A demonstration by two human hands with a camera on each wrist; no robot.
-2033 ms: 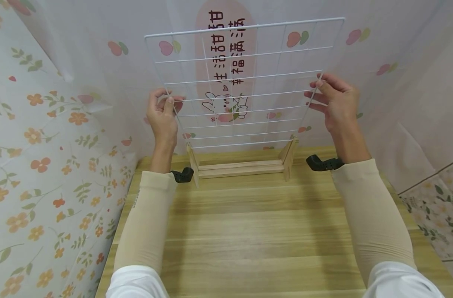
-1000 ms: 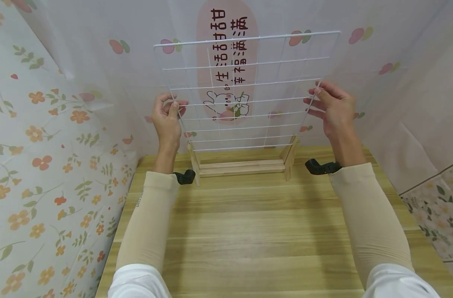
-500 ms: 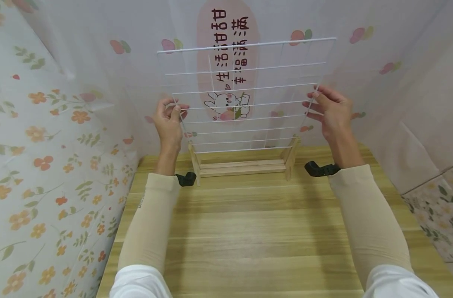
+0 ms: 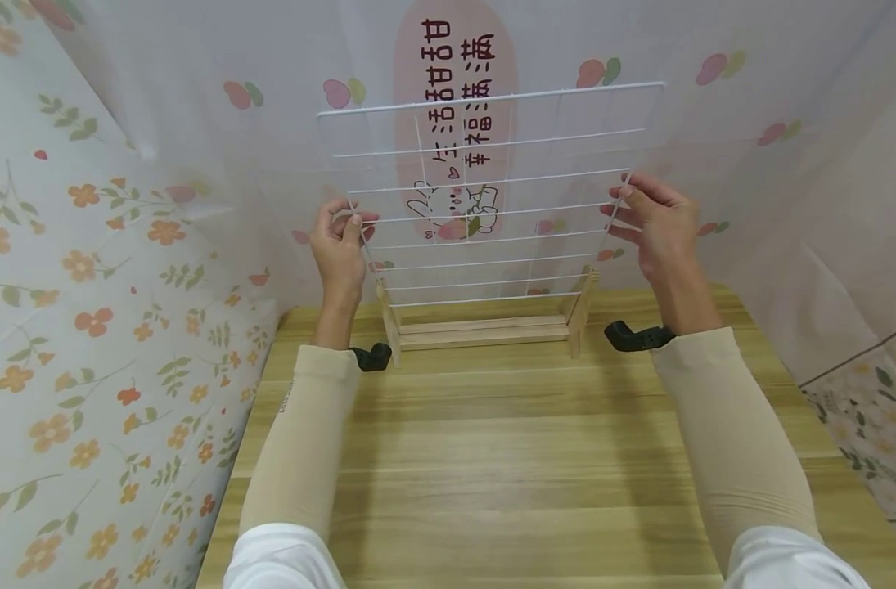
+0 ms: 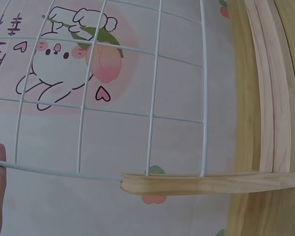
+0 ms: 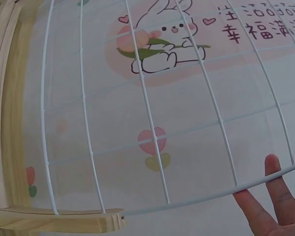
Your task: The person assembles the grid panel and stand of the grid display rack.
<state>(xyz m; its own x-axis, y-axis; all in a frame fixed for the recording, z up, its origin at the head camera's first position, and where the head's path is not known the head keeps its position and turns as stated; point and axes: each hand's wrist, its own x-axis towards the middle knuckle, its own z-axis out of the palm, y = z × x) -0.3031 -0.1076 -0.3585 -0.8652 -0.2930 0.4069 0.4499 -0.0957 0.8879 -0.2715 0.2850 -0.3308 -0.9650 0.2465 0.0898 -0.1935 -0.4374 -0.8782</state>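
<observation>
A white wire grid panel point(image 4: 492, 99) stands above the table, its lower end between the two uprights of a pale wooden stand point(image 4: 484, 331). My left hand point(image 4: 339, 254) pinches the panel's left edge wire between thumb and fingers. On the opposite edge my right hand point(image 4: 668, 233) pinches the wire, its lower fingers spread behind the mesh. In the left wrist view the panel's bottom corner lies along the left wooden upright point(image 5: 187, 185). The right wrist view has the other bottom corner against the right upright point(image 6: 54, 221).
The wood-grain table point(image 4: 492, 458) spreads in front of the stand. Close behind the panel hangs a pale printed curtain point(image 4: 271, 164) with a rabbit picture and lettering. A floral sheet point(image 4: 109, 343) borders the table on the left. Each wrist wears a black camera mount point(image 4: 635, 337).
The panel has come down a little between the uprights, its top edge lower than before. Both hands have moved down with it, the left also slightly to the right, keeping their grip.
</observation>
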